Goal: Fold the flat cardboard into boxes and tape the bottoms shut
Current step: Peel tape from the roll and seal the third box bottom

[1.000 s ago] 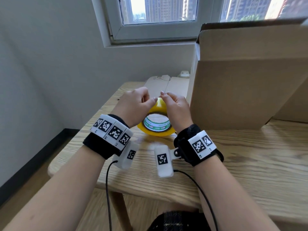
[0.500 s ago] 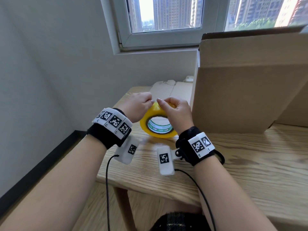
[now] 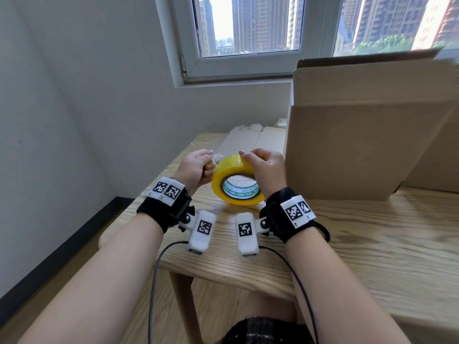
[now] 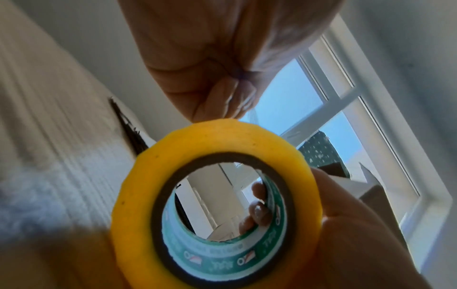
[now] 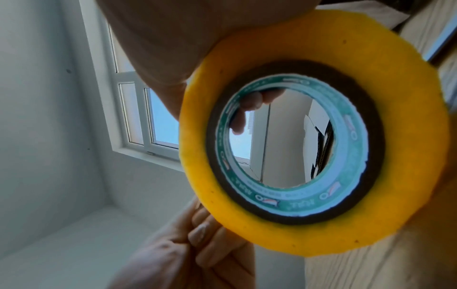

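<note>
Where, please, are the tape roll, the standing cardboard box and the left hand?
tape roll (image 3: 218, 177), head view, yellow outer face.
standing cardboard box (image 3: 360, 145), head view, front wall.
left hand (image 3: 195, 170), head view, back of hand.

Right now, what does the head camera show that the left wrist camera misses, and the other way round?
Only the head view shows the wooden table, the standing cardboard box and both wristbands. Only the left wrist view looks through the roll's core, showing the right hand's fingertips curled inside. Both show the yellow tape roll, held by the right hand, and the left hand pinching its loose end.
</note>
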Available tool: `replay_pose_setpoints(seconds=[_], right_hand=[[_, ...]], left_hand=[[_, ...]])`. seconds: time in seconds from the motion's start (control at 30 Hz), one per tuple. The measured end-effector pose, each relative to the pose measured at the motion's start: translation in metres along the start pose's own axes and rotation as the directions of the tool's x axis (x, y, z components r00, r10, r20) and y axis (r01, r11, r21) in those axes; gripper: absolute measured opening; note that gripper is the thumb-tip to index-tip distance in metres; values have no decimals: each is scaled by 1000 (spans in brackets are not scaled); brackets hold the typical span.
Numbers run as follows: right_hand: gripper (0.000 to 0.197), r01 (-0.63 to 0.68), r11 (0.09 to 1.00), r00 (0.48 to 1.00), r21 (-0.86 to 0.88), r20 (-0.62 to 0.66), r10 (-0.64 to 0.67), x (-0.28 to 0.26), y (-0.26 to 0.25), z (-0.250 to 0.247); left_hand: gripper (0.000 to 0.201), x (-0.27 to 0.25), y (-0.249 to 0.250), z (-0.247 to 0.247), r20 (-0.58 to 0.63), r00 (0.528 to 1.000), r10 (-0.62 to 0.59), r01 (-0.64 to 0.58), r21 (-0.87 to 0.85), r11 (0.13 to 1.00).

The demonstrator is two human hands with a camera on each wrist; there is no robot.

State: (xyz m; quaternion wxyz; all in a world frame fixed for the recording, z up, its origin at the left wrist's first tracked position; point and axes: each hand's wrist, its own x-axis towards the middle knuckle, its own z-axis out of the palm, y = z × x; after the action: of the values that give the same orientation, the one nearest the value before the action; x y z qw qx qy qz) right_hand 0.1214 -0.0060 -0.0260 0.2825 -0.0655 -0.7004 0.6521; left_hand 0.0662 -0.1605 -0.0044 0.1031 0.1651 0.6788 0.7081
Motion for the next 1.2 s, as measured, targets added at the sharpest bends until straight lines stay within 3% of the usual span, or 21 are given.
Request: replay_pose_setpoints(seconds=[0.1,0.23,0.33,0.4,0.47,0.6,0.67,0.73,0.8,0.87,0.97,1.1,1.2], right_hand=[[37,-42,996,999,84,16,41,-1,0,-2],[36,-40,996,998,83,53,36,-3,-3,1],[27,-92,992,993,91,86,84,-2,-6,-1],[27,-115,993,985,40,138,108,-4,-6,0],[45,-82,994,975,-69,203,95,-6,-4,3],[48,-15,964,947,-266,305,99,-10,-5,6],[46,-44,968,911,-246,389,141,-13,-13,4],[29,-155,977,844,-150,494,209,-20,-24,3],[25,-248,964,788,-92,560,256,-29,-36,2],[24,-243,963,808,-119,525,269,-37,-46,0],[39,-201,969,856,-145,456,246,-49,-58,-11],[35,-122,981,932,-151,323,165,-66,-80,-50],[36,12,944,971,-330,230,68,-77,-100,-88]], left_hand=[[32,-4,-10,-6,-119,987,-108,82,-201,976],[32,1,-8,-26,-312,939,-145,66,-250,966],[34,0,1,-41,-365,914,-178,50,-334,941],[32,-6,10,-42,-328,929,-174,48,-357,933],[31,-13,21,-38,-267,953,-142,42,-346,937],[25,-21,38,-27,-204,979,-4,-21,-122,992],[24,-26,44,-24,-181,981,72,-76,-17,997],[26,-29,51,-22,-133,983,124,-125,6,992],[26,-32,61,-18,-58,989,135,-134,12,991],[26,-37,71,-10,15,990,139,-140,39,989],[24,-47,87,7,88,981,175,-183,91,979],[23,-61,97,28,134,975,175,-174,-24,984],[26,-65,90,46,105,974,200,-194,-60,979]])
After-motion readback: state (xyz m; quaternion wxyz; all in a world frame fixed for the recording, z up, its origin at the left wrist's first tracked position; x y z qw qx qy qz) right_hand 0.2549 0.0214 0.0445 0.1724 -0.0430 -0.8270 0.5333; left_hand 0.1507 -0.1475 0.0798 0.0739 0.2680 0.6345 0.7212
